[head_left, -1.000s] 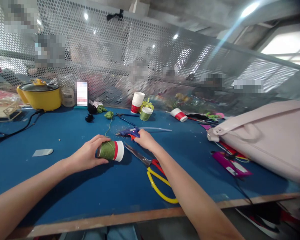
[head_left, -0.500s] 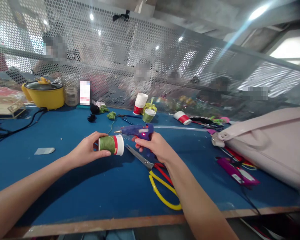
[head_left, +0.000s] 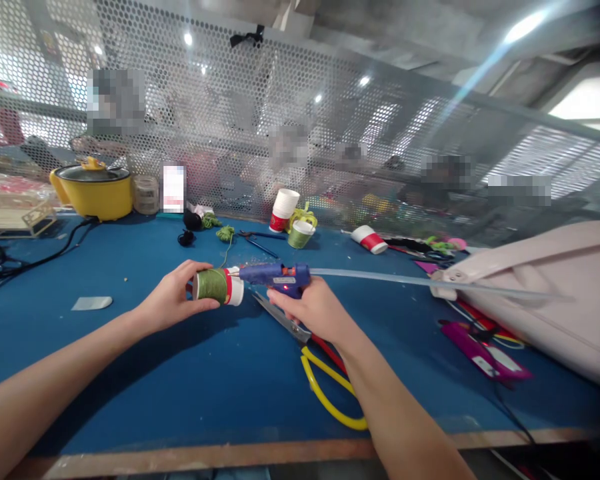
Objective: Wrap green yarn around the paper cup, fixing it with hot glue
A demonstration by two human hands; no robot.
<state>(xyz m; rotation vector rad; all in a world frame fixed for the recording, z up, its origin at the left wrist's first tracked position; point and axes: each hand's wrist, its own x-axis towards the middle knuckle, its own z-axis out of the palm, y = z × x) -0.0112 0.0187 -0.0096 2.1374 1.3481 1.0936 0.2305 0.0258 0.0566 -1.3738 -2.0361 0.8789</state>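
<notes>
My left hand (head_left: 180, 300) is wrapped round a paper cup (head_left: 236, 291) lying on its side in the air, its body wound with green yarn (head_left: 212, 287) and a red and white band bare at the right. A strand runs from the cup back to a small green yarn ball (head_left: 225, 233). My right hand (head_left: 310, 303) grips a blue glue gun (head_left: 273, 275) with a red light lit and a long clear glue stick (head_left: 380, 277) out of its back. The nozzle meets the cup beside the yarn's edge. Below lie scissors (head_left: 325, 393) with yellow and red handles, partly behind my right forearm.
Farther back stand white-and-red cups (head_left: 286, 203), a green-wrapped cup (head_left: 300, 235), pliers (head_left: 263, 240), a phone (head_left: 174, 190) and a yellow pot (head_left: 97, 193). At right are a tipped cup (head_left: 369, 240), a pale bag (head_left: 545, 293) and a purple device (head_left: 485, 353). Perforated metal screens the back.
The glue gun has moved left and slightly down, bringing its nozzle from above the cup onto its side. More of the glue stick shows. My left hand still holds the cup.
</notes>
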